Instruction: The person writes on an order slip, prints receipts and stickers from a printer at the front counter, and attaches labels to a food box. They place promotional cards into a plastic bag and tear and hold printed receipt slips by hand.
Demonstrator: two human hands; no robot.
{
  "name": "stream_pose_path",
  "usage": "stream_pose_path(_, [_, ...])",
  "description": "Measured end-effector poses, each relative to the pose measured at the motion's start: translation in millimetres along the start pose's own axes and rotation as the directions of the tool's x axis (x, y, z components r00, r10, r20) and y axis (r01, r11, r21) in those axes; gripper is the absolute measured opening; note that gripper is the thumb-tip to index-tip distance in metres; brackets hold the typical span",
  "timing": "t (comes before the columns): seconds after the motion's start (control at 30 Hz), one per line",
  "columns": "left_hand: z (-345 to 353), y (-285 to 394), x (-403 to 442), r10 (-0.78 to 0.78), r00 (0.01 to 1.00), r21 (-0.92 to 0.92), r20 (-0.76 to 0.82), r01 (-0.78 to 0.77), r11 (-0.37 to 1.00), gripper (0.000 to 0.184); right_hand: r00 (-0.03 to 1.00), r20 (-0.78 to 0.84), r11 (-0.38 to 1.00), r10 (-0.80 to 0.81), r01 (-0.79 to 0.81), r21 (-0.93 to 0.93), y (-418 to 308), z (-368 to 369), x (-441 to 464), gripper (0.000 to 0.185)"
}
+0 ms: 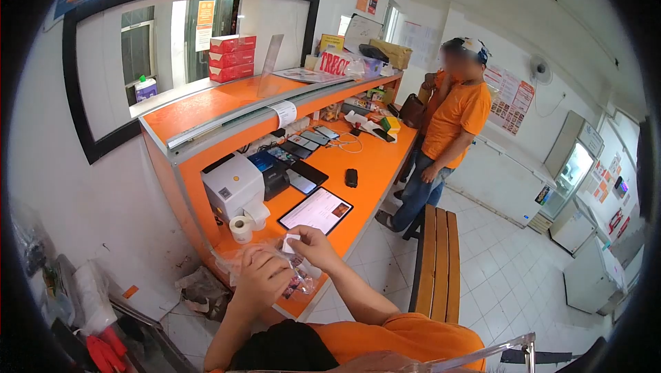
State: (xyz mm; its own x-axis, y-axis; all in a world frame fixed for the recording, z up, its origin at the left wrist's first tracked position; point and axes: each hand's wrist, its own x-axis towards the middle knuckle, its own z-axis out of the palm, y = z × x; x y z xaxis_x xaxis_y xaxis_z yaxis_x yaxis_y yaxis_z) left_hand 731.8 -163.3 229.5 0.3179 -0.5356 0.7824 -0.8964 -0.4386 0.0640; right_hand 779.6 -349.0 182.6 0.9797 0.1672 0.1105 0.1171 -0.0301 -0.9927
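Over the near end of the orange counter (376,155), my left hand (263,278) is closed on a clear plastic bag (303,283) with small pinkish items inside. My right hand (311,246) pinches a small white paper (289,241) beside the bag's top. Just beyond my hands lies a tablet (317,210) with a lit screen. Left of it are a white label printer (233,187) and a roll of labels (242,228). Several phones (301,181) lie in a row further along.
A person in an orange shirt (460,115) stands at the counter's far end, close to another partly hidden person. A wooden bench (438,263) is on the right. Red boxes (232,58) are stacked on the upper shelf. A black object (352,178) lies beyond the tablet.
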Motion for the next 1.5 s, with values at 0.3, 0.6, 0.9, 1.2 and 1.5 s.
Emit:
stream_pose_path(0.3, [-1,-5,4,-0.082,0.995,-0.096,-0.065,0.075,0.992,0.019,0.996,-0.04,0.993,-0.082,0.086,0.086,-8,1,2,0.016])
stream_pose_path(0.6, [0,-9,3,-0.164,0.985,-0.12,-0.054,0.157,0.98,0.019,0.974,-0.097,0.978,-0.206,0.201,-0.058,-7,-8,6,0.016])
stream_pose_path(0.9, [6,-15,-4,-0.12,0.984,-0.152,-0.128,0.101,0.983,0.025,0.845,-0.436,0.88,-0.308,0.078,-0.469,-7,-184,125,0.021])
stream_pose_path(1.2, [5,-8,7,-0.124,0.983,-0.152,-0.133,0.103,0.983,0.024,0.87,-0.468,0.988,0.152,-0.129,0.08,-80,-241,147,0.099])
stream_pose_path(1.5, [8,-11,3,-0.157,0.979,-0.156,-0.13,0.137,0.978,0.024,0.877,-0.466,0.993,0.114,-0.081,0.09,-81,-232,149,0.076])
